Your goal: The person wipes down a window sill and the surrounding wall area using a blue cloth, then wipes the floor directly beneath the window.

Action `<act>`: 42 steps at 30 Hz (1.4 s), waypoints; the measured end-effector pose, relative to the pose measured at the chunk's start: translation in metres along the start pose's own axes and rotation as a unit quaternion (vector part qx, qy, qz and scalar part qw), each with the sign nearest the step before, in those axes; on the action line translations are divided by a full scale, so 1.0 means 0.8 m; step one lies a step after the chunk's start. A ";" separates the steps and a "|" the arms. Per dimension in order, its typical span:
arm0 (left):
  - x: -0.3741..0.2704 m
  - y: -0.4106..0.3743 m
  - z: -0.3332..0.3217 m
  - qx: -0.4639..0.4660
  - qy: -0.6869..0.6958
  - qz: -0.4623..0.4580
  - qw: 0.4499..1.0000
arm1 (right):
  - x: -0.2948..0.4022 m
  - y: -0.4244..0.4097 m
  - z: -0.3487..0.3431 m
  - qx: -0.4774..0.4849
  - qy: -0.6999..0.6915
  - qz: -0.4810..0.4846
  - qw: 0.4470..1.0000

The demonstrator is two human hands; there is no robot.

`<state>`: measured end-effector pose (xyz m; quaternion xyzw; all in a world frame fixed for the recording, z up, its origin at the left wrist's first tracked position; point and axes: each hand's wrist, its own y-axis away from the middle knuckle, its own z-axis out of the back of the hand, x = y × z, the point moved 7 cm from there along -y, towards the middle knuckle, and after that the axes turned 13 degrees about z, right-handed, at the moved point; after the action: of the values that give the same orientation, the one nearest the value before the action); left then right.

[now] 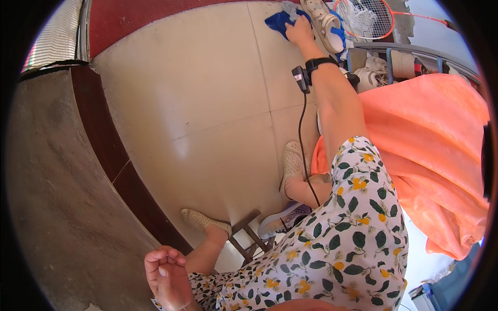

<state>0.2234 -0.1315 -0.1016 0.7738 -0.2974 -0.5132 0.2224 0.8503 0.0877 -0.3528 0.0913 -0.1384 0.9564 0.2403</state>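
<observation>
My right hand (300, 32) reaches to the far floor and grips a crumpled dark blue piece (277, 23), either cloth or plastic; its fingertips are hidden. Translucent grey film (290, 9) bunches against the blue piece. Just right of this hand a beige clog (323, 26) lies beside more blue material. A black strap with a small device (301, 79) circles my right forearm, and a cable runs down from it. My left hand (169, 276) hovers at the lower left near my knee, fingers loosely curled, with nothing visible in it.
An orange cloth (424, 128) drapes beside a metal rack (390, 64) holding several shoes. A badminton racket (367, 19) lies at the upper right. Near my feet stand a wooden stool (245, 223) and a sneaker (286, 219). A grey wall (58, 175) with dark skirting borders the left.
</observation>
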 end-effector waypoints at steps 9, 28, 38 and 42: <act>0.008 -0.014 -0.020 0.049 -0.002 0.004 0.999 | 0.089 0.310 -0.003 0.065 -0.086 -0.135 0.985; -0.010 0.050 -0.018 0.042 0.033 -0.050 0.997 | 0.275 -0.013 -0.059 -0.076 0.025 0.176 0.981; -0.008 0.061 -0.019 0.019 0.044 -0.054 0.997 | 0.427 0.063 -0.064 0.019 -0.151 0.409 0.900; 0.001 0.063 -0.011 -0.006 0.090 -0.084 0.992 | 0.168 0.051 -0.024 -0.042 -0.079 0.194 0.977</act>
<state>0.2204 -0.1683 -0.0662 0.8376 -0.2069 -0.4602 0.2093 0.7119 0.1178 -0.3473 0.1277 -0.2117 0.9680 0.0420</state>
